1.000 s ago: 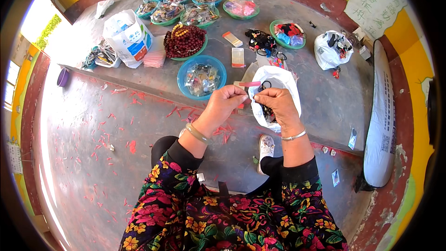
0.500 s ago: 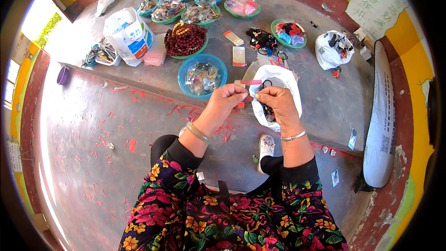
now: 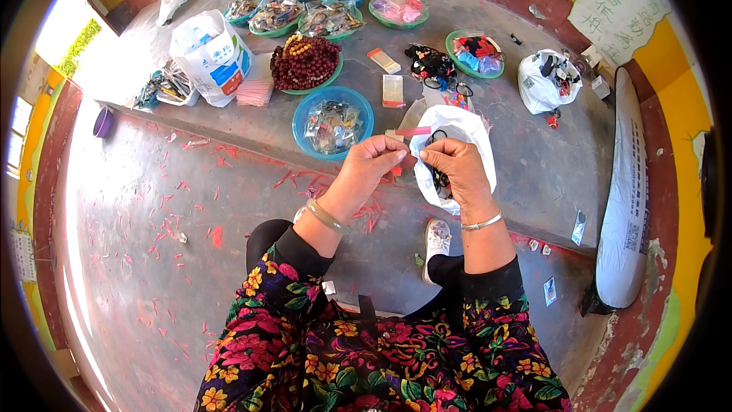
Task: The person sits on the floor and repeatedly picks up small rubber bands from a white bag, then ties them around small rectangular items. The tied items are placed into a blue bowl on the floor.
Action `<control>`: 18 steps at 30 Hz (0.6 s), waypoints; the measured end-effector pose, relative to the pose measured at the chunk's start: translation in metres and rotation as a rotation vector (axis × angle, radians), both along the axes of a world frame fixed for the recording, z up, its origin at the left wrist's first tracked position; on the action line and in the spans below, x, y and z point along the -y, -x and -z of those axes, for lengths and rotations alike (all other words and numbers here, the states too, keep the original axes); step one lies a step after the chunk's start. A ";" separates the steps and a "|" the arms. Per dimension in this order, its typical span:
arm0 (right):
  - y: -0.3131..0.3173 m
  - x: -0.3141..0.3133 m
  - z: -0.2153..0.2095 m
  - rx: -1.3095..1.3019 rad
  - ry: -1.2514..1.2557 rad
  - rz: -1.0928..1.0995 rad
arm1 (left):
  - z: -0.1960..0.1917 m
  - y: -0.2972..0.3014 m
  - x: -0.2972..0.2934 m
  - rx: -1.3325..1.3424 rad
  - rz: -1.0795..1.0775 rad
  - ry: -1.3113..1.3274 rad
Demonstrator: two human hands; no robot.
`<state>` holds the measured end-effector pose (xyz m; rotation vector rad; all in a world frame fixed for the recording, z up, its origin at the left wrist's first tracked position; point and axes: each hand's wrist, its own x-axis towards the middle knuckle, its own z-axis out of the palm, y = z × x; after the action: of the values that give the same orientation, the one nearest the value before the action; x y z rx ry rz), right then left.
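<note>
My left hand (image 3: 374,159) is pinched closed, thumb against forefinger, beside a short pink strip (image 3: 416,131) with a pale end. The strip stands out above its fingertips, pointing right. Close by, my right hand (image 3: 459,169) is closed in a pinch too, its fingertips almost meeting the left ones. What lies between its fingers is too small to make out. Under the right hand stands an open white plastic bag (image 3: 479,137) with black looped bands in it. Just beyond my left hand is a blue basin (image 3: 300,145) of small packets in clear wrapping.
Beyond lie a basin of dark red beads (image 3: 297,69), two small flat boxes (image 3: 393,91), and black bands (image 3: 431,65). Several covered basins (image 3: 328,21) fill the back. White bags stand left (image 3: 210,61) and right (image 3: 541,80). Red scraps litter the floor near a step edge.
The pink strip has tilted, its right end now a little higher. Both hands stay pinched in nearly the same place.
</note>
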<state>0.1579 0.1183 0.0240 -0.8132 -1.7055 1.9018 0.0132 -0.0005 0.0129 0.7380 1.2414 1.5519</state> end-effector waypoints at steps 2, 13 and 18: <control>0.000 0.000 0.001 0.001 0.001 -0.014 | 0.001 0.000 0.000 -0.002 -0.010 0.004; 0.001 0.003 -0.005 0.050 -0.058 -0.048 | 0.000 -0.001 0.001 -0.010 -0.037 -0.027; 0.002 0.006 -0.007 0.050 -0.070 -0.020 | -0.003 -0.002 0.001 0.000 -0.039 -0.029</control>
<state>0.1557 0.1119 0.0311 -0.8263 -1.8053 1.8381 0.0150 -0.0014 0.0155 0.7366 1.2426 1.6050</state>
